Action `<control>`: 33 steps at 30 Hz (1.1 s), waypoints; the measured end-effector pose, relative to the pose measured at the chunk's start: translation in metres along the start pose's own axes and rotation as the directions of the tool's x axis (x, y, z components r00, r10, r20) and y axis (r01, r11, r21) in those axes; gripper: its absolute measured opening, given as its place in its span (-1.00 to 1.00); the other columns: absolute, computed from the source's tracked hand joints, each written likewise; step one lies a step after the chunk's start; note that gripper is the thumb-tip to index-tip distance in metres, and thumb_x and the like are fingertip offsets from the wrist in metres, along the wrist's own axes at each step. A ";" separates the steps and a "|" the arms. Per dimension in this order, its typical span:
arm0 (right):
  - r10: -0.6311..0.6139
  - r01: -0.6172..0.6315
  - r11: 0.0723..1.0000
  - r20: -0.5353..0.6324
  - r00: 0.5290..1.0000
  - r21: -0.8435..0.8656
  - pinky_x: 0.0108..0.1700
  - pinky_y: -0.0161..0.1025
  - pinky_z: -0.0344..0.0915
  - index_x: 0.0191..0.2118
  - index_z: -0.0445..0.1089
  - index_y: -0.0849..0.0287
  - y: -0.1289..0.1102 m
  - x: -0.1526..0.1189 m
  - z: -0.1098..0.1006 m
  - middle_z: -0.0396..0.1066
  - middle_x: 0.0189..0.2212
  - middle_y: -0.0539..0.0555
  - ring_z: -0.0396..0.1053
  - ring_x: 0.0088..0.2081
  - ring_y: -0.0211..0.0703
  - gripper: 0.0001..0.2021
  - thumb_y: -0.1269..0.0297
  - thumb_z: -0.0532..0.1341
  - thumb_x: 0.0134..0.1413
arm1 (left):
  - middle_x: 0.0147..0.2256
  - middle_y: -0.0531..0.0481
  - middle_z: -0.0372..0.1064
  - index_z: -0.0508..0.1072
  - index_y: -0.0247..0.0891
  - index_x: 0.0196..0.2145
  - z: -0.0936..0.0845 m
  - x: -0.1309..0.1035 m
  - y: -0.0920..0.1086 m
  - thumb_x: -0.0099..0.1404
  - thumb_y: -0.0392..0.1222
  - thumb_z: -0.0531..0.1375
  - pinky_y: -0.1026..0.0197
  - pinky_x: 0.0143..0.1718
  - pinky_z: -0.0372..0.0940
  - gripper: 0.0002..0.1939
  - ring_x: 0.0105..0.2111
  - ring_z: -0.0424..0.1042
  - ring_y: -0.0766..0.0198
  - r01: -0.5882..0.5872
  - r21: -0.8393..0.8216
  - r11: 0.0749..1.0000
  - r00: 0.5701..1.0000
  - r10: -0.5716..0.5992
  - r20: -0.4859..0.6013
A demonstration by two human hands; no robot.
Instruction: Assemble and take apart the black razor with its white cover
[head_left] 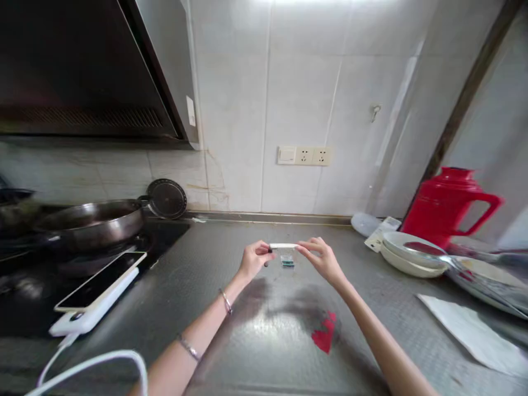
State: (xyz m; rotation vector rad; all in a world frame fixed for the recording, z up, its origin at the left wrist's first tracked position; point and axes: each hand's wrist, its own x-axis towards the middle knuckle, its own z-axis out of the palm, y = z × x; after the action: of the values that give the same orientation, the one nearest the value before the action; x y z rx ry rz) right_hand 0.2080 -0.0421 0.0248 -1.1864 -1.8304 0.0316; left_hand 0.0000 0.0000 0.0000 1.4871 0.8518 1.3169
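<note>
A slim white stick [284, 246] with a dark end on the left spans the gap between my two hands, held level above the counter. My left hand [254, 258] pinches its dark end, where a small dark piece also shows below the fingers. At the other end, the fingers of my right hand [319, 256] are closed on the white tip. Just beneath the stick, a small clear container [287, 258] with teal parts rests on the counter. The stick's exact kind is too small to make out.
A metal counter [256, 363] carries a red cut-out patch [325, 334]. At left are a pan [94, 223], a phone [101, 280] and a white cable [119, 355]. A red jug [445, 206], stacked bowls [406, 258] and a white sheet [474, 333] lie right.
</note>
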 end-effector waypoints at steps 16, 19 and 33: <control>-0.026 0.017 0.994 -0.074 0.997 -0.112 -0.29 -0.20 0.17 -0.27 0.53 0.04 -0.001 0.001 -0.008 0.35 -0.51 0.08 0.23 -0.37 -0.12 -0.64 -0.05 0.09 0.07 | -0.55 0.04 0.43 0.38 -0.31 -0.56 0.001 -0.003 0.002 -0.13 -0.27 0.33 0.35 -0.50 0.19 -0.82 -0.55 0.35 0.37 0.007 -0.042 0.999 0.999 -0.006 0.042; -0.055 0.053 0.995 -0.018 0.998 -0.088 -0.27 -0.19 0.17 -0.25 0.52 0.03 -0.005 0.001 -0.007 0.35 -0.51 0.08 0.24 -0.36 -0.12 -0.64 -0.05 0.07 0.09 | -0.59 0.07 0.39 0.38 -0.32 -0.57 0.001 -0.003 0.002 -0.12 -0.27 0.32 0.36 -0.53 0.16 -0.83 -0.58 0.31 0.40 -0.019 -0.020 1.000 0.999 0.019 0.046; -0.048 0.050 0.996 0.030 0.998 -0.068 -0.23 -0.18 0.17 -0.22 0.51 0.01 -0.006 0.000 -0.008 0.36 -0.48 0.07 0.25 -0.34 -0.12 -0.64 -0.05 0.07 0.09 | -0.62 0.11 0.36 0.39 -0.31 -0.57 0.002 -0.004 0.003 -0.11 -0.27 0.32 0.37 -0.55 0.13 -0.84 -0.60 0.29 0.41 -0.050 0.012 0.999 0.998 0.049 0.046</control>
State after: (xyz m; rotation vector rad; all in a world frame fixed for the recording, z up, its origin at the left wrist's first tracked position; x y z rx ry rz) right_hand 0.2092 -0.0489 0.0328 -1.1935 -1.8985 -0.0434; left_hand 0.0014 -0.0052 0.0020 1.5515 0.8003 1.3106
